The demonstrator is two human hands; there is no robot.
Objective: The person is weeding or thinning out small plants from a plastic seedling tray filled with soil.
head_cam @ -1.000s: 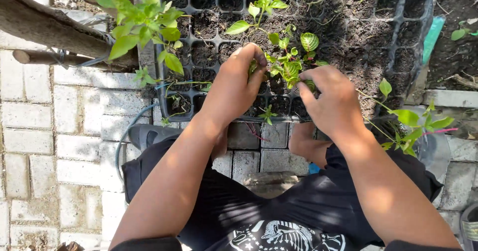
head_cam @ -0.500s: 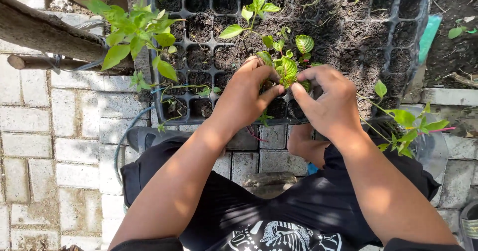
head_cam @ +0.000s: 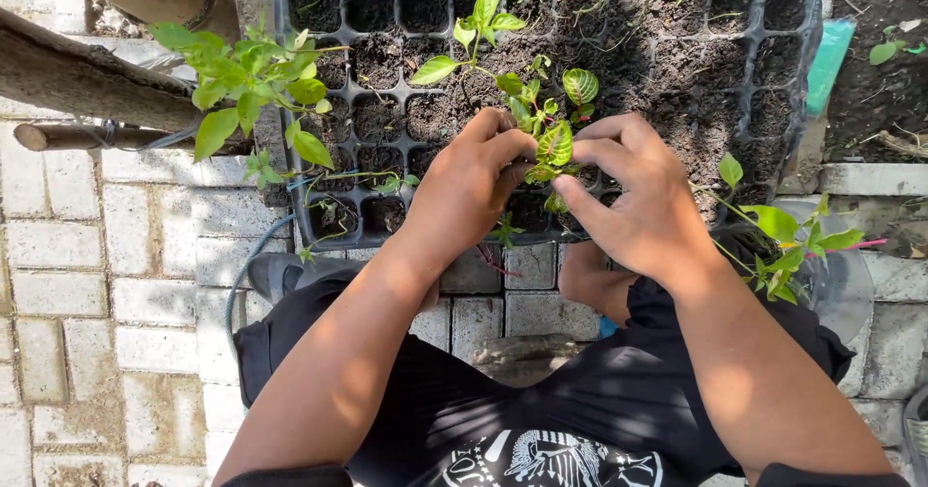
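A black seedling tray [head_cam: 300, 110] with soil-filled cells lies on the ground in front of me. Both hands meet over its near edge around a small seedling with striped green leaves [head_cam: 555, 145]. My left hand [head_cam: 466, 189] pinches the seedling's base from the left with thumb and fingers. My right hand [head_cam: 633, 197] pinches it from the right, fingertips low by the stem. The stem and roots are hidden between my fingers. More small seedlings [head_cam: 474, 25] stand in the cells just behind.
A leafy green plant [head_cam: 246, 76] overhangs the tray's left side beside wooden poles [head_cam: 87, 76]. Another plant with a pink stem [head_cam: 788, 236] stands at my right. Pale paving bricks [head_cam: 97, 255] cover the ground at left. A hose [head_cam: 237, 274] curves by my knee.
Both hands have drawn back toward the tray's near edge and closed in on the striped seedling, which now sits between the fingertips of both hands.
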